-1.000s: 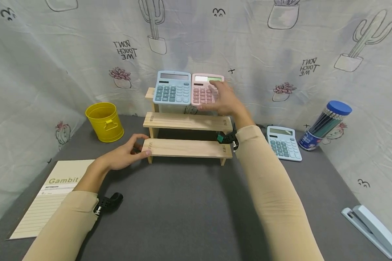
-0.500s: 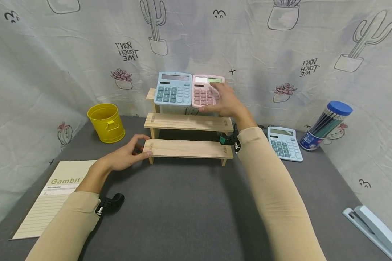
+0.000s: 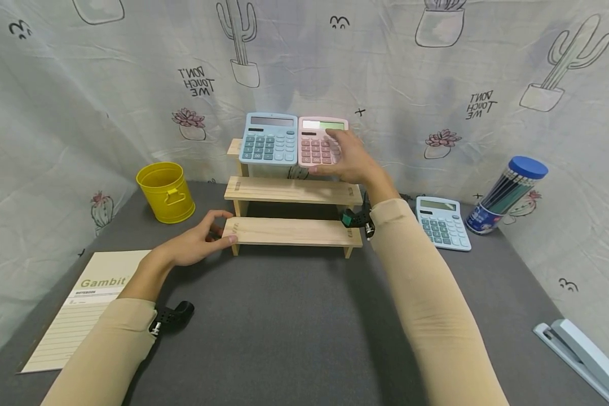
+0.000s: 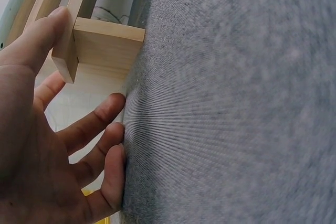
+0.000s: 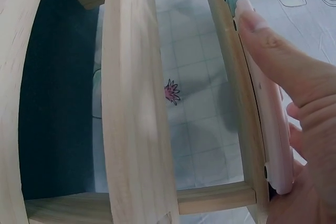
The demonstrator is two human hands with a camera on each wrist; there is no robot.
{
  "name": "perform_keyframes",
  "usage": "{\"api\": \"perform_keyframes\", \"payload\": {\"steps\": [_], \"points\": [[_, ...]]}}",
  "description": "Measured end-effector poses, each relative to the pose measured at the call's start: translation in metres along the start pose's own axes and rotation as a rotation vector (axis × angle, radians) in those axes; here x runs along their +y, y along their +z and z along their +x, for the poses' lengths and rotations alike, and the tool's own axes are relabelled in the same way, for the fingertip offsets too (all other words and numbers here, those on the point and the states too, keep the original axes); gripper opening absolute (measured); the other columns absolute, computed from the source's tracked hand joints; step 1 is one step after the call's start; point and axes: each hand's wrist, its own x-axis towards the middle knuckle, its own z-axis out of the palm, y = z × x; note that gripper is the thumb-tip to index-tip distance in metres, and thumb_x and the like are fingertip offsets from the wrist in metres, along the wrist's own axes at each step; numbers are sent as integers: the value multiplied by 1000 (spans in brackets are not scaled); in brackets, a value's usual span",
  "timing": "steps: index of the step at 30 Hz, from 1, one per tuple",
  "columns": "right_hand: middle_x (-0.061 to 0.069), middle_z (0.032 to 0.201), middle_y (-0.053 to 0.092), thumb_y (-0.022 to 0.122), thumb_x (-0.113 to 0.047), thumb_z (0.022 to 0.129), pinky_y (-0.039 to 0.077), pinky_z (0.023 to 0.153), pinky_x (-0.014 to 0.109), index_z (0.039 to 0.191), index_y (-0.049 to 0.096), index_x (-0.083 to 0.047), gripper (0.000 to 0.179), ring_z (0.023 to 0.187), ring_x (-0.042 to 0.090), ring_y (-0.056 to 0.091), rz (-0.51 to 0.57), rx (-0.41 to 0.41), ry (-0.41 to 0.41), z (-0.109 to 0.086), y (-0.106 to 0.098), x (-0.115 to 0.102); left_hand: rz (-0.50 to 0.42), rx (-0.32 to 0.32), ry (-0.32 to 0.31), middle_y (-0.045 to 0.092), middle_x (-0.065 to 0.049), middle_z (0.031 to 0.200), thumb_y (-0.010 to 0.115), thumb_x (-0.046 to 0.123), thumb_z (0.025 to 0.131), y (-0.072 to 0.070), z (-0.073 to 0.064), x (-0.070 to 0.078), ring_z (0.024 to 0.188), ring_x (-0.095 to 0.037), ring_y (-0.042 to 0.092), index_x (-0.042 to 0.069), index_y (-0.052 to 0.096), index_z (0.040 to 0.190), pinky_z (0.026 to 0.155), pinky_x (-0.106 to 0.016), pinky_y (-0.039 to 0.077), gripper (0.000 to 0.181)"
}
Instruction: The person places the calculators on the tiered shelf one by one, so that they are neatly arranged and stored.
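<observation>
A three-step wooden shelf (image 3: 291,232) stands at the back of the table. On its top step a pink calculator (image 3: 313,145) lies face up beside a blue calculator (image 3: 269,138), their sides close together. My right hand (image 3: 354,159) holds the pink calculator from the right, thumb at its near edge, fingers covering some right-hand keys. In the right wrist view, the pink calculator's edge (image 5: 275,135) lies along the top board. My left hand (image 3: 195,243) pinches the left end of the lowest board, thumb on one side and index finger on the other; its other fingers rest near the tabletop.
A yellow bucket (image 3: 166,193) stands back left, a notebook (image 3: 83,307) lies at the left partly under my forearm. To the right are another blue calculator (image 3: 442,223), a pencil tub with a blue lid (image 3: 506,194) and a stapler (image 3: 581,358). A patterned curtain hangs behind.
Both hands keep their places on the pink calculator and the shelf. Only the head view has shifted slightly.
</observation>
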Motion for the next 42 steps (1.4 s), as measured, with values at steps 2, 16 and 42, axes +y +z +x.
{"api": "perform_keyframes", "payload": {"steps": [2,16,42], "points": [[9,169,24,87,-49,80,17,125,49,164,23,-15,111,156,29,19,2,-2,-4,-1,1,1,-2,0,-1,50,-26,136,56,54,102,1,0,-1,103,-30,59,26,17,153,78,-37,47,70],[12,170,18,87,-40,83,5,124,57,163,25,-14,105,159,33,2,25,65,-49,-31,-12,32,15,1,0,50,-25,136,57,55,102,0,0,-1,103,-30,59,27,17,153,80,-38,47,71],[19,162,31,85,-35,86,11,115,74,159,35,-14,91,156,44,1,-113,119,-48,-123,-31,104,11,18,10,49,-25,138,58,54,102,1,0,0,106,-33,60,27,18,153,78,-37,49,71]]}}
